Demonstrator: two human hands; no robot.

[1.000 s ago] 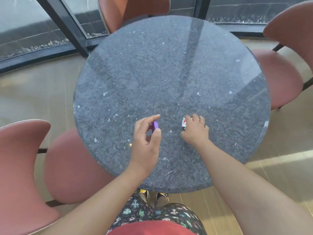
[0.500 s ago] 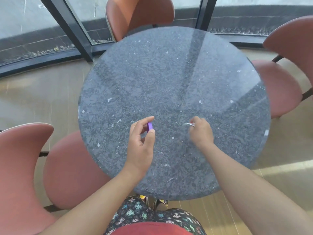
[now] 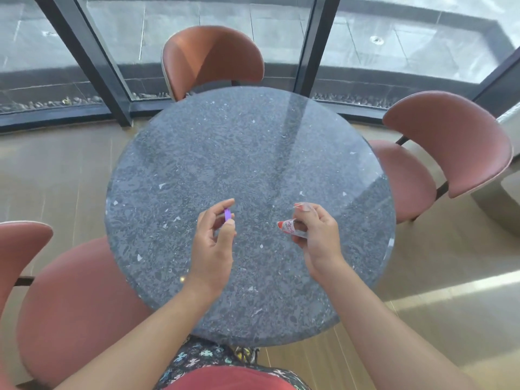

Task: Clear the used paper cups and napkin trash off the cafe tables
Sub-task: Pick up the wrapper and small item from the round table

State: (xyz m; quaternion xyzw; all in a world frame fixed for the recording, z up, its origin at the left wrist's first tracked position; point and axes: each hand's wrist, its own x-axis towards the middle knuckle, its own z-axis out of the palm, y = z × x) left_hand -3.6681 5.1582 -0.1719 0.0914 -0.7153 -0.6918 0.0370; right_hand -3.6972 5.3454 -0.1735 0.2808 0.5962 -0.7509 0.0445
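While the person stands at the near edge of the round speckled stone table, with a pink-red chair tucked in at the near left, this looks like the pick-up step for the small litter. Over on the left, the left hand is held above the near half of the tabletop, forefinger and thumb curled in to pinch a small purple scrap, the other fingers loosely bent beneath. What that scrap is cannot be told at this size. Moving right, just across a gap of bare stone, the right hand is raised at about the same height. Its fingers are closed round a crinkled red-and-white wrapper, part of it clear film, which pokes out left toward the other hand. Both bits are in the fingers and seem clear of the table. On the far right, a second pink-red chair stands just beside the rim.

The next move probably calls for keeping both pinches firm on light, slippery scraps, perhaps gathering them into one hand. They then need carrying to a bin, and none shows here.
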